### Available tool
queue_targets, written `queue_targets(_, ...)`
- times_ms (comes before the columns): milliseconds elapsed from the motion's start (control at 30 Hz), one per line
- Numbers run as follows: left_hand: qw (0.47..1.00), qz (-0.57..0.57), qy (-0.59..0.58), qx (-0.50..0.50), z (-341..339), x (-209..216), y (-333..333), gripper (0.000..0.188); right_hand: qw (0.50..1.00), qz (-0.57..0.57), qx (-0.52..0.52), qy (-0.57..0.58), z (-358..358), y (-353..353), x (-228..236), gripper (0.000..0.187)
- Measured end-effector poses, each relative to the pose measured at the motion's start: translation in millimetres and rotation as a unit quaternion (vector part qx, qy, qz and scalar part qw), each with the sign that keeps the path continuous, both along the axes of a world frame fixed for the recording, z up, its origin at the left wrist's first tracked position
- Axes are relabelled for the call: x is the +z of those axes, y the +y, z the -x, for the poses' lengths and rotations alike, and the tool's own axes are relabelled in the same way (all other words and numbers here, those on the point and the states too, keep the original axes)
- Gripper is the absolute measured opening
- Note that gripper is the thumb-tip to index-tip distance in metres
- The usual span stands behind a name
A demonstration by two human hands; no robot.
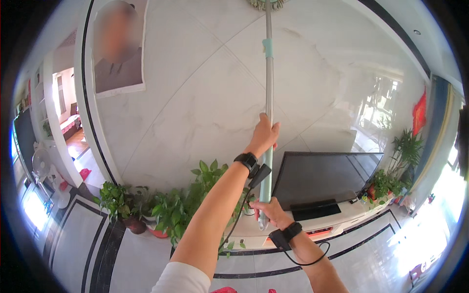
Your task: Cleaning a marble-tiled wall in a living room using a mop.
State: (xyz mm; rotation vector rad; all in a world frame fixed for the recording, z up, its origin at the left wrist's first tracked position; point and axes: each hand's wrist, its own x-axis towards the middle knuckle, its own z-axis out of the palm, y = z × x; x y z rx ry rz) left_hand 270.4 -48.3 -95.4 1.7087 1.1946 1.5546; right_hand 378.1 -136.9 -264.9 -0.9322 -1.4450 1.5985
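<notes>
A long mop [269, 88] with a silver telescopic pole stands nearly upright before me against the pale marble wall. Its fringed, greenish mop head [273, 5] touches or nearly touches the wall at the top edge, partly cut off. Midway up the pole sits a mint-green locking collar [267, 48]. My left hand [264, 133] is wrapped round the pole below that collar. Lower down, my right hand [272, 213] grips the mint-green handle section just above its end. Both wrists wear black straps with small dark devices and cables.
A flat television [325, 178] stands on a white low cabinet [361, 215] to the right. Potted plants [168, 210] line the wall at left, with another plant [386, 183] beyond the television. A poster [119, 73] hangs upper left; a white fan [43, 163] stands far left.
</notes>
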Motion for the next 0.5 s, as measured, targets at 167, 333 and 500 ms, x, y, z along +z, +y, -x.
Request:
queue_targets(167, 0.999, 0.027, -0.021, 0.028, -4, -104, -21, 0.029, 0.994, 0.022, -0.052, -0.097, -8, -23, -107, 0.021)
queue_targets(333, 0.990, 0.095, -0.097, 0.033, -26, -211, -54, 0.029, 0.973, 0.053, -0.057, -0.219, -40, -66, -196, 0.032)
queue_targets(500, 0.974, 0.171, -0.141, 0.053, -64, -294, -110, 0.025, 0.956, 0.078, -0.071, -0.274, -88, -131, -283, 0.035)
